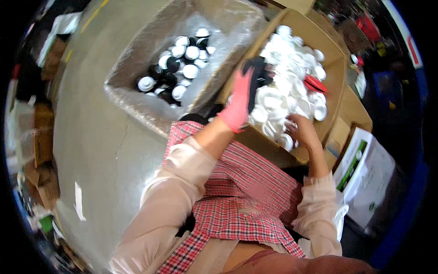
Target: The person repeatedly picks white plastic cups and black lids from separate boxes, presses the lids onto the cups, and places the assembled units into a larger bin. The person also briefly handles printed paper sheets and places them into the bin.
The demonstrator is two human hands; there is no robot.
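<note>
My left hand (246, 89), in a pink and black glove, is over the near left side of a cardboard box (340, 68) heaped with white round lids (278, 96). Its fingers reach toward the heap; blur and the dark glove hide whether they grip anything. Bare and bent at the fingers, my right hand (301, 130) is down among the lids at the box's near right side. What its fingertips hold, if anything, is hidden. A red flat piece (315, 84) lies on top of the white lids, right of my left hand.
On the left stands a box lined with clear plastic (132, 68), holding several black and white round pieces (173, 65). A white carton (365, 178) with a green label stands at the right. A white strip (79, 202) lies on the grey floor (98, 128).
</note>
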